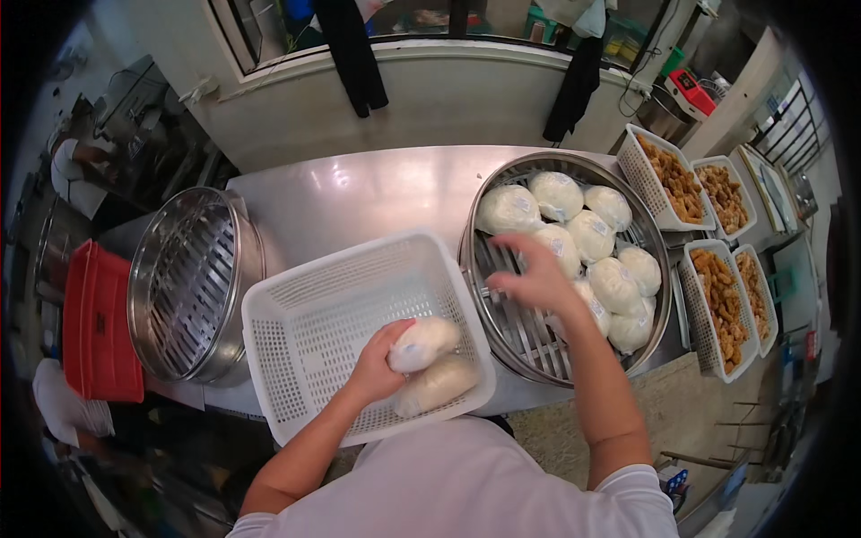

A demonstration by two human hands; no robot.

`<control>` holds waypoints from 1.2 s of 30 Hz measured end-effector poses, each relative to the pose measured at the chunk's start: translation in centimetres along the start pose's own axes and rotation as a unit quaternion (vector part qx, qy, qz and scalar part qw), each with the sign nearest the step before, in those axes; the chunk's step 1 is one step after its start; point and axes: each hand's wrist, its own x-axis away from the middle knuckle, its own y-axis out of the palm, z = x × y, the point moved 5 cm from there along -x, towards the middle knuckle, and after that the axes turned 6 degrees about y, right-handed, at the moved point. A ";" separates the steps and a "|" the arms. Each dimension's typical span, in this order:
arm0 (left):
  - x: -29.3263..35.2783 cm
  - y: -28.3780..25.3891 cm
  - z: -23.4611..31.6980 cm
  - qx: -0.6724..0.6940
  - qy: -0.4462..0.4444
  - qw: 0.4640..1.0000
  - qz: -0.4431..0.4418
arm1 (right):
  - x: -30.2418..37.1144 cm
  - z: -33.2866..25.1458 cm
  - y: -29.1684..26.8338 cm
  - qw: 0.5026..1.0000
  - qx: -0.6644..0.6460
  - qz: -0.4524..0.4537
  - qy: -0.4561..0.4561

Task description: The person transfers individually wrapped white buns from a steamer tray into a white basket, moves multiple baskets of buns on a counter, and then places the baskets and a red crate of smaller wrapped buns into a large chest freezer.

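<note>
My left hand [378,362] is closed round a white, round, plastic-wrapped ball of what looks like dough [425,343]. It is in the right part of a white perforated plastic basket [256,345]. Another wrapped ball [438,386] lies against it on the near side. My right hand [538,280] is over a round metal steamer tray [502,345] with a slatted bottom, its fingers apart and slightly blurred, holding nothing that I can see. Several wrapped white balls [592,235] fill the tray's far and right parts, and my right forearm hides some of them.
Stacked steamer trays [235,296] stand left of the basket on the metal table [359,193]. Beyond them is a red plastic tub [85,332]. White baskets of brown fried pieces [717,309] stand at the right. Two people [76,170] are at the far left.
</note>
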 end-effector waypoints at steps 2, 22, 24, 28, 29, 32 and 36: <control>0.4 -0.6 0.1 -0.096 0.021 0.995 -0.006 | -0.1 3.8 -1.6 0.938 0.290 0.153 0.111; -2.3 -1.2 -2.1 0.119 -0.154 0.981 0.012 | -1.5 -9.6 4.7 0.976 -0.067 -0.206 0.013; -3.1 -1.6 -1.7 0.039 -0.131 0.990 -0.034 | -5.0 -5.2 1.9 0.981 -0.175 -0.010 0.083; -4.6 -2.4 -1.5 -0.019 -0.125 0.991 -0.051 | -8.7 2.1 0.0 0.943 0.294 0.117 0.100; -4.9 -2.4 -1.4 -0.023 -0.120 0.992 -0.043 | -9.0 3.4 0.8 0.939 0.310 0.093 0.115; -5.9 -2.2 -1.3 0.035 -0.119 0.992 -0.033 | -10.4 7.1 -0.6 0.961 0.245 0.122 0.040; -6.0 -2.9 -2.0 0.036 -0.146 0.982 -0.118 | -9.8 6.6 -2.3 0.956 -0.244 0.145 0.071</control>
